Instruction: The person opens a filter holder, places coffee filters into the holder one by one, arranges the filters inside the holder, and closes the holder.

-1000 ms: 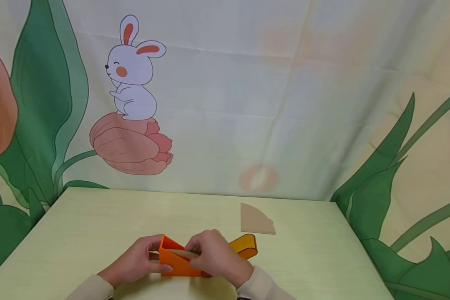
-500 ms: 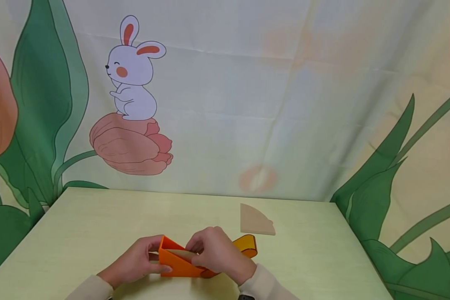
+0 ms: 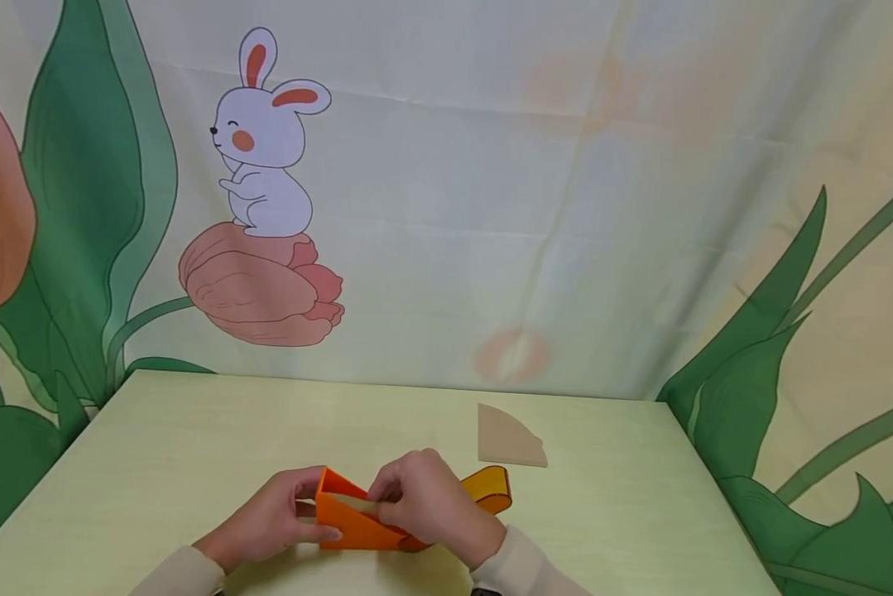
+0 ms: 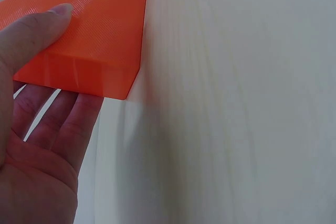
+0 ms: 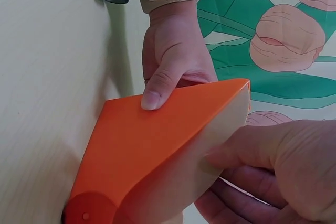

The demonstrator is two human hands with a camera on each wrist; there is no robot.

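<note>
An orange wedge-shaped holder point(image 3: 360, 526) with a hinged amber lid point(image 3: 491, 488) stands on the table in the head view. My left hand point(image 3: 271, 513) grips its tall end, thumb on the near side and fingers behind, as the left wrist view also shows on the orange wall point(image 4: 105, 30). Tan fan-shaped paper, which looks like coffee filters point(image 5: 202, 153), sits partly inside the holder's sloping opening. My right hand point(image 3: 431, 501) pinches the paper's edge between thumb and fingers. The right hand hides part of the lid and hinge in the head view.
Another flat, tan, fan-shaped coffee filter point(image 3: 509, 439) lies on the pale table point(image 3: 617, 497) beyond the right hand. Behind the table hangs a cloth backdrop point(image 3: 431, 207) printed with a rabbit and tulips.
The right hand has risen very slightly, and the paper's visible edge in the holder has shifted a little. The left hand, holder and loose filter stay put.
</note>
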